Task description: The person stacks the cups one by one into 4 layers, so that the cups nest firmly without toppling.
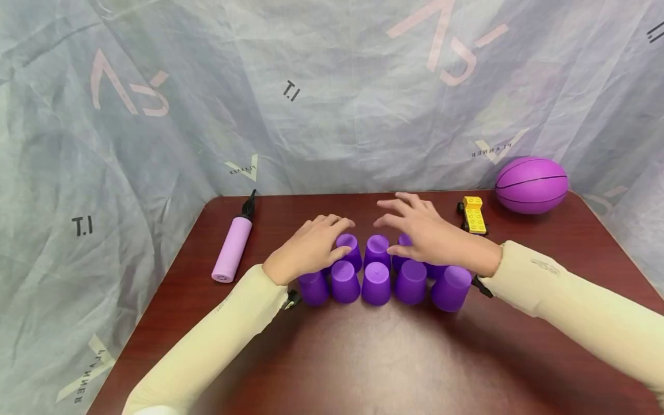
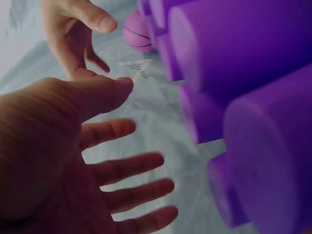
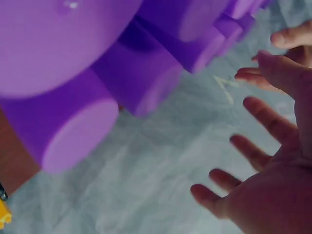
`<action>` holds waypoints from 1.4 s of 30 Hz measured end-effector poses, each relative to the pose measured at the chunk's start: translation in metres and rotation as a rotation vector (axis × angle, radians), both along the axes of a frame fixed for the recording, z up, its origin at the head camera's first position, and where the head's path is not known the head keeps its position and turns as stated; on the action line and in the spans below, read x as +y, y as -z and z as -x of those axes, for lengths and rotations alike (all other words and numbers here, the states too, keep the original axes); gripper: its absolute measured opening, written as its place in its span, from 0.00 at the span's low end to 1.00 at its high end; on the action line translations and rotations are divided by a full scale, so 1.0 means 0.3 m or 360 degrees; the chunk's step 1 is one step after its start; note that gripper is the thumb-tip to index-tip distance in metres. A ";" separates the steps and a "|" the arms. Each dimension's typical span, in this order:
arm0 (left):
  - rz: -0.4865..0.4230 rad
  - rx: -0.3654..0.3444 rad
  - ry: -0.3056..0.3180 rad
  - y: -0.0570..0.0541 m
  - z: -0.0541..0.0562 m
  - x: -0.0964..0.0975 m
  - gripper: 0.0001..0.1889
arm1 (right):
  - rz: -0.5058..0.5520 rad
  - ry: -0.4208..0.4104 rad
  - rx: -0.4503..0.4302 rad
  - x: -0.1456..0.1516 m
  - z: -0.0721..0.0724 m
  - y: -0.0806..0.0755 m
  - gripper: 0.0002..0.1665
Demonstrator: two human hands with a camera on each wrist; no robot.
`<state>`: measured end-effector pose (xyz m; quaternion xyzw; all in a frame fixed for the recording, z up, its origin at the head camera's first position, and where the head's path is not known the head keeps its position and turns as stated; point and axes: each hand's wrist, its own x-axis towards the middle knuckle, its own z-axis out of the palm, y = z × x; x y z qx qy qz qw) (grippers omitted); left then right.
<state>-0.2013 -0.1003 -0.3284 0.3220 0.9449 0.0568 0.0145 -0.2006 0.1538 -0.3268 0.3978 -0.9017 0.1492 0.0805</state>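
Note:
Several purple cups (image 1: 376,285) stand upside down on the table in two rows, a front one and a back one. Over the left part of the back row hovers my left hand (image 1: 313,246), its fingers spread and holding nothing. My right hand (image 1: 422,230) is above the right part of that row, also empty, with fingers apart. Both hands hide some back cups in the head view. In the left wrist view, the left palm (image 2: 58,161) faces the cup bases (image 2: 258,146) with a gap between. The right wrist view shows the right fingers (image 3: 253,151) apart from the cups (image 3: 83,131).
On the left lies a pink hand pump (image 1: 231,248) with a black nozzle. A yellow toy vehicle (image 1: 474,216) sits at the back right, beside a purple basketball (image 1: 531,185). Grey printed cloth (image 1: 321,138) hangs behind the dark red table (image 1: 363,363).

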 end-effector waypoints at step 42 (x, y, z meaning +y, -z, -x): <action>0.0043 -0.0206 -0.0235 0.014 0.411 0.146 0.12 | -0.0102 0.0264 -0.0334 -0.056 0.356 0.047 0.14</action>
